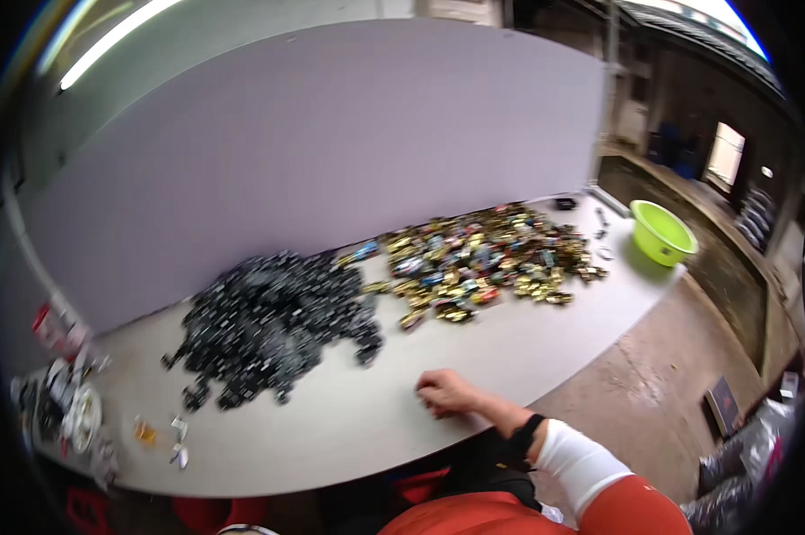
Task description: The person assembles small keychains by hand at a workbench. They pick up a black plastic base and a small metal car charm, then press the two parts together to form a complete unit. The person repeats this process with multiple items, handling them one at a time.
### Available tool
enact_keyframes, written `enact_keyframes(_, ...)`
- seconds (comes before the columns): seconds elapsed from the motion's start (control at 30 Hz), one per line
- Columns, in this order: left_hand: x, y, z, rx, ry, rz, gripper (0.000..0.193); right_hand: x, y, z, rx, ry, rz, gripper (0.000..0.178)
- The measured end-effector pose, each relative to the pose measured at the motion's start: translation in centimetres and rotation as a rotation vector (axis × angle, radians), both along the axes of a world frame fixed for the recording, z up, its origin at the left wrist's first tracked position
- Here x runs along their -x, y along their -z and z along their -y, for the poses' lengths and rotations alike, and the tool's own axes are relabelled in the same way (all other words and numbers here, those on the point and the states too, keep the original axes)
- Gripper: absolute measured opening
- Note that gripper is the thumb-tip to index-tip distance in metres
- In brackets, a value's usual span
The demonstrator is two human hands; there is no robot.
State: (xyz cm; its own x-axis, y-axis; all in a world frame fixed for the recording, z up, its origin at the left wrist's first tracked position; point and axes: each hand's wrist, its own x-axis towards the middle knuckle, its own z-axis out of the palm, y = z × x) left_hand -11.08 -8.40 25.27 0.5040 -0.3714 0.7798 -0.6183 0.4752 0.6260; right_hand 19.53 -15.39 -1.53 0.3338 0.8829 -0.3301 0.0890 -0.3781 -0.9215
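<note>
My right hand is over the front part of the table, its fingers curled in. Whatever they hold, if anything, is hidden and blurred. Beyond it and to the left spreads a big heap of small black pieces. A second heap, of small gold and multicoloured pieces, covers the back right of the table. The hand is apart from both heaps. My left hand is not in view.
A lime-green basin stands at the table's right end, near a small black item. A white roll and clutter fill the left end, with orange scraps nearby. A lilac panel rises along the back.
</note>
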Motion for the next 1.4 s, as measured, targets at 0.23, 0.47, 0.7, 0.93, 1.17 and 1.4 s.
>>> enact_keyframes(0.23, 10.8, 9.8, -8.4, -0.167, -1.994, -0.268, 0.023, -0.9, 0.4, 0.3, -0.070, -0.002, -0.010, 0.010)
enact_keyframes(0.47, 20.4, 21.6, -17.6, 0.442, -2.354, -0.897, 0.019, -1.7, -0.3, -0.4, -0.018, -0.086, -0.014, 0.006)
enact_keyframes(0.7, 17.9, 24.7, -20.7, -0.656, -2.734, -1.402, 0.044, -1.8, -0.3, -1.1, 0.034, -0.046, -0.047, 0.003)
enact_keyframes(0.93, 18.4, 27.6, -22.7, -0.450, -2.659, -1.365, 0.030, -1.3, -0.1, -1.3, 0.005, -0.028, -0.007, 0.007)
enact_keyframes(1.17, 19.2, 28.2, -23.0, -0.220, -2.561, -1.231, 0.029, -1.4, -1.3, -1.3, 0.156, -0.042, -0.023, 0.016)
enact_keyframes(1.4, 22.5, 30.9, -26.3, -0.004, -2.572, -0.640, 0.023, -0.7, 0.0, -1.1, 0.056, 0.075, 0.143, 0.012)
